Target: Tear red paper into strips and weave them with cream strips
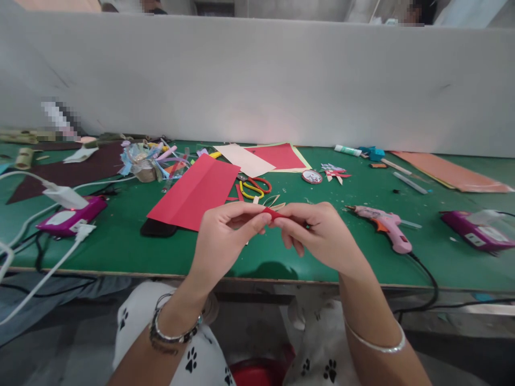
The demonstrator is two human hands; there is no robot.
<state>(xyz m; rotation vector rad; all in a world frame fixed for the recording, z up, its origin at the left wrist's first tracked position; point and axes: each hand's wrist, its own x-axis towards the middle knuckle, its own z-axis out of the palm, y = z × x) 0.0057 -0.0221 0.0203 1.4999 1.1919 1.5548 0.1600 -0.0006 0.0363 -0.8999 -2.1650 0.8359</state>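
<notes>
My left hand (225, 238) and my right hand (322, 233) meet above the near edge of the green table (120, 241). Both pinch a small red paper piece (273, 214) between thumb and fingertips. Only a short bit of the paper shows between them. A folded red paper sheet (193, 193) lies just behind my left hand, over a black phone (156, 229). Yellow and red scissors (253, 187) lie behind the hands.
A pink glue gun (384, 225) with its cord lies to the right. Purple devices (70, 217) (475, 230) sit at both sides, with white cables at left. More paper sheets (277, 156), ribbons (148, 161), a glue stick (346, 150) and an orange sheet (450, 172) lie farther back by the white partition (257, 80).
</notes>
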